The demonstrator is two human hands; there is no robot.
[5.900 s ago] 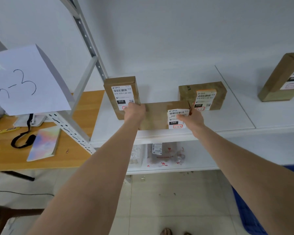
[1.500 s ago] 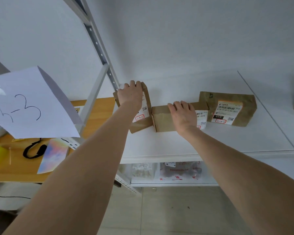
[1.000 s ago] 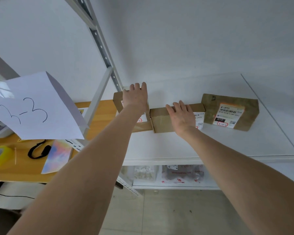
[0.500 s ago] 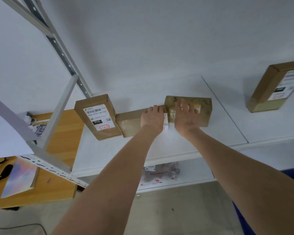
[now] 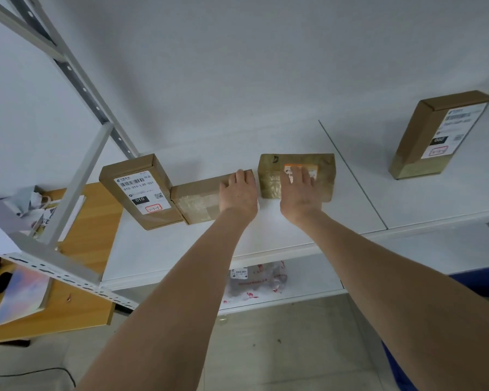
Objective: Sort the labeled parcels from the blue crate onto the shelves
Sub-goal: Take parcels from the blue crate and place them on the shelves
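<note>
Three brown labeled parcels sit in a row on the white shelf point(image 5: 266, 238). The left parcel point(image 5: 139, 190) leans with its label facing me. My left hand point(image 5: 239, 194) rests flat on the right end of the middle parcel point(image 5: 198, 200), fingers straight. My right hand point(image 5: 301, 193) lies flat on the face of the right parcel point(image 5: 271, 176), covering most of its orange-edged label. A fourth parcel point(image 5: 438, 135) stands upright farther right on the shelf. A corner of the blue crate point(image 5: 401, 373) shows at the bottom right.
A grey shelf upright point(image 5: 76, 80) and brace cross the upper left. A wooden desk point(image 5: 93, 249) with a holographic notebook point(image 5: 20, 294) stands left of the shelves. A plastic-bagged parcel point(image 5: 254, 280) lies on the lower shelf. Tiled floor below.
Both hands shifted right along the row: the left from the left parcel to the middle one, the right from the middle to the right one. The view swung right.
</note>
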